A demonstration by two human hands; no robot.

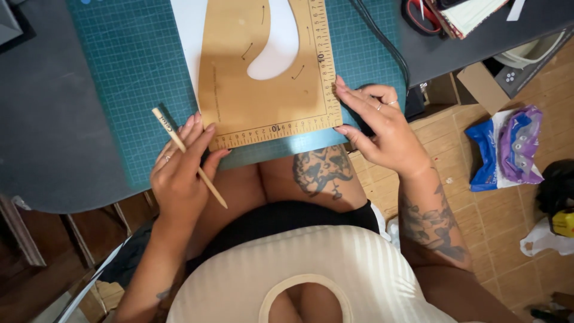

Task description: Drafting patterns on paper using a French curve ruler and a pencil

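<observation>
Everything here is placed against the green cutting mat (134, 66), which lies on the dark desk (42, 137) in front of you.

Over the mat's near edge, left of centre, your left hand (179, 173) is closed around a thin wooden stick (189, 157). The stick runs slantwise through your fingers, its top end over the mat and its lower end pointing back toward your lap. The fingertips of that hand touch the lower left corner of the wooden ruler template (269, 90).

The template lies flat on the mat's middle, on a white sheet (186, 36), with a curved opening cut through it and scale marks along its right and near edges.

At the mat's right near corner your right hand (379, 128) holds nothing: its fingers are stretched out and spread, the tips pressing on the template's lower right corner and right edge. A black cable (382, 42) runs along the mat's right side.

Well to the right of the mat, at the desk's far edge, lies a stack of books (472, 15) with red-handled scissors (421, 15) beside it. Beyond the desk, on the wood floor, lie a blue and purple plastic bag (508, 149), whose contents you cannot make out, and a small cardboard box (485, 87)
</observation>
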